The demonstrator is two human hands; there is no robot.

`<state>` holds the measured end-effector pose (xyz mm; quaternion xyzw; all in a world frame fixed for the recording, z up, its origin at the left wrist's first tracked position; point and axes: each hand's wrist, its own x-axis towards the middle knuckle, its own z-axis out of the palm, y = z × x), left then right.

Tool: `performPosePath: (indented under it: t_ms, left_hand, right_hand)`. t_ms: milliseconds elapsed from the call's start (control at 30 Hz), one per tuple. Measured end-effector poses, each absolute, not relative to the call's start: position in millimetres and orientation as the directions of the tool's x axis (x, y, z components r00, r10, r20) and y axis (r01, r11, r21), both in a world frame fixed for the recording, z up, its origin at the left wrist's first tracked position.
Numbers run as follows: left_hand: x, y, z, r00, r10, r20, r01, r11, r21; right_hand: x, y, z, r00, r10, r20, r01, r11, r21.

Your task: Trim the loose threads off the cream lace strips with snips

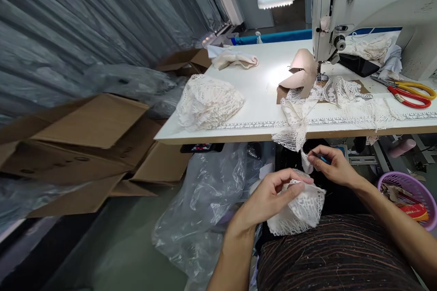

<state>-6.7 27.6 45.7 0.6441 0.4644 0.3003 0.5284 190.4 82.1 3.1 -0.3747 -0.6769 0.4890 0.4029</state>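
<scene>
Over my lap, my left hand (273, 195) pinches a bunched piece of white lace fabric (302, 213) between thumb and fingers. To its right, my right hand (332, 163) is closed with its fingertips on a narrow end of lace (306, 163). That end hangs from a lace strip (295, 122) draped over the table edge. A small blue object (324, 160) shows inside my right hand, mostly hidden by the fingers. The strip runs back to the needle area of a white sewing machine (322, 18), beside pale pink fabric pieces (302, 72).
A lace pile (210, 102) lies on the white table (259, 95), left of the machine. Red-handled scissors (408, 97) and a yellow-handled pair (414, 87) lie at right. Cardboard boxes (92, 122) and clear plastic (205, 200) occupy the left; a purple basket (425, 191) stands lower right.
</scene>
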Motion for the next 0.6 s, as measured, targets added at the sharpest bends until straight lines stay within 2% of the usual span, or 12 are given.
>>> performPosePath:
  t_ms: [67,167,433,600]
  left_hand:
    - [-2,23,52,0.355,0.935,0.006,0.374,-0.148,0.916]
    - [2,18,55,0.255,0.964,0.077,0.495,-0.198,0.846]
    - [-6,22,55,0.291,0.891,0.349,0.421,-0.447,0.789]
    - [-7,33,46,0.395,0.887,0.239,0.284,-0.365,0.886]
  right_hand:
    - [185,77,5,-0.438,0.881,0.180,0.070,0.233,-0.970]
    - [183,70,10,-0.495,0.852,0.169,0.023,0.207,-0.978]
    - [188,61,18,-0.580,0.797,0.170,-0.033,0.186,-0.982]
    - [185,56,23,-0.603,0.776,0.183,-0.039,0.201,-0.979]
